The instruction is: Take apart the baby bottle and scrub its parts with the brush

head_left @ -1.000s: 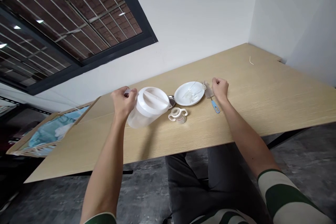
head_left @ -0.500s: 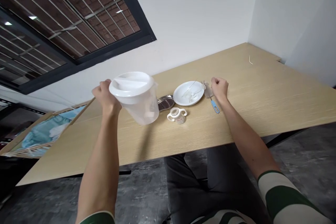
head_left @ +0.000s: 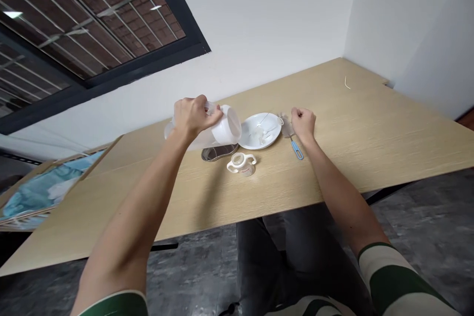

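Illumination is even across the tabletop (head_left: 370,128) and dim over the floor (head_left: 200,266). Lamp glare marks the window (head_left: 122,19), upper left. Soft-edged shadow (head_left: 211,197) falls lower center. Wide-angle distortion stretches lower corners.

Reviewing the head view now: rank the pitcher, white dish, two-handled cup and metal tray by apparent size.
1. Pitcher, partly covered by the left hand.
2. White dish.
3. Two-handled cup and metal tray: unsure, too close to rank, since the pitcher hides part of the tray.
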`<action>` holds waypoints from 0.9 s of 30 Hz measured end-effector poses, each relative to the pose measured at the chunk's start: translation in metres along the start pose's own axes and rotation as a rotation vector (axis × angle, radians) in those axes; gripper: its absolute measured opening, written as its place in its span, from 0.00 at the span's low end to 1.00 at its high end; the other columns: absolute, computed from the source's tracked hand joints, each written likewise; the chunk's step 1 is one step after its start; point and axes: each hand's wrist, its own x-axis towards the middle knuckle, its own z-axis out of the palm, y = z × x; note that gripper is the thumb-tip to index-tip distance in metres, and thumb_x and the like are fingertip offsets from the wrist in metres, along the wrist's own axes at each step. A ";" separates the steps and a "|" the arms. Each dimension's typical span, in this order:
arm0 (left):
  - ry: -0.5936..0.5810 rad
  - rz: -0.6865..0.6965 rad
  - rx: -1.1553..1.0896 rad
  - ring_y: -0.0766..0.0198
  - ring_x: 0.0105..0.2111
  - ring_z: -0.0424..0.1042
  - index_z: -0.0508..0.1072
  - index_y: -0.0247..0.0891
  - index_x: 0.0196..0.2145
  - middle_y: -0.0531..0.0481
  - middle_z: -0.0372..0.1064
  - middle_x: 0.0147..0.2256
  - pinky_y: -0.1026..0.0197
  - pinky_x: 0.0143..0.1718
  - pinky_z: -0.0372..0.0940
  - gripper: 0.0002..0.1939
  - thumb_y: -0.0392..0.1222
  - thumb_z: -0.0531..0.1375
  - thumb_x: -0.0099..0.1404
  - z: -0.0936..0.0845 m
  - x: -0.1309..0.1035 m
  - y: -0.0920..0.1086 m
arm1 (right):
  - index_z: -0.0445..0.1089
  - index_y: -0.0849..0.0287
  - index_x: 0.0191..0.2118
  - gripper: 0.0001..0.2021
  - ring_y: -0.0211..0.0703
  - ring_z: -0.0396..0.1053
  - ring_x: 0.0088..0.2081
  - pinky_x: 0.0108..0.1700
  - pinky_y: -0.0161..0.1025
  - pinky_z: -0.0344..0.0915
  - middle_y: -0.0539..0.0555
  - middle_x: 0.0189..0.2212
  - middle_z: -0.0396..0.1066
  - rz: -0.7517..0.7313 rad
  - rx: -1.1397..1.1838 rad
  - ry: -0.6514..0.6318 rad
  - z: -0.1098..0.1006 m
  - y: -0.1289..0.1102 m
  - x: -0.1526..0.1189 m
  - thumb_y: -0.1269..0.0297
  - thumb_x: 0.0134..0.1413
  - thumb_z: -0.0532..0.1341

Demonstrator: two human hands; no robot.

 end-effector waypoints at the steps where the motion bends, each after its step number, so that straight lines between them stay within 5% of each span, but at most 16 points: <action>1: -0.014 0.015 -0.012 0.53 0.26 0.66 0.68 0.40 0.25 0.47 0.60 0.20 0.54 0.30 0.52 0.16 0.56 0.55 0.56 0.002 0.002 0.005 | 0.50 0.54 0.16 0.22 0.36 0.49 0.22 0.31 0.39 0.48 0.44 0.15 0.49 -0.002 -0.006 -0.001 0.000 0.000 0.000 0.62 0.60 0.55; 9: -0.072 0.047 -0.108 0.52 0.29 0.67 0.70 0.38 0.28 0.45 0.61 0.22 0.53 0.35 0.57 0.17 0.55 0.54 0.58 0.011 0.021 0.043 | 0.52 0.54 0.17 0.21 0.37 0.50 0.23 0.31 0.39 0.49 0.46 0.16 0.55 -0.031 -0.076 -0.041 0.001 -0.001 -0.002 0.60 0.61 0.54; 16: -0.012 -0.025 -0.203 0.51 0.33 0.66 0.70 0.37 0.30 0.44 0.62 0.24 0.53 0.37 0.57 0.16 0.54 0.55 0.60 0.040 0.057 0.065 | 0.51 0.54 0.17 0.21 0.38 0.50 0.23 0.31 0.39 0.49 0.47 0.16 0.55 -0.009 -0.089 -0.035 0.001 -0.004 -0.001 0.59 0.60 0.54; 21: -0.034 -0.022 -0.130 0.50 0.33 0.67 0.69 0.37 0.29 0.43 0.62 0.25 0.52 0.36 0.56 0.18 0.56 0.55 0.60 0.047 0.071 0.055 | 0.52 0.54 0.17 0.21 0.38 0.49 0.23 0.31 0.39 0.48 0.47 0.16 0.55 -0.029 -0.094 -0.037 0.001 -0.004 -0.003 0.58 0.61 0.54; 27: -0.081 0.015 -0.043 0.55 0.33 0.66 0.66 0.37 0.27 0.49 0.55 0.22 0.54 0.34 0.50 0.18 0.56 0.55 0.59 0.032 0.053 0.022 | 0.50 0.54 0.18 0.21 0.37 0.50 0.24 0.31 0.39 0.48 0.47 0.17 0.54 -0.036 -0.095 -0.049 0.001 -0.003 -0.003 0.57 0.60 0.53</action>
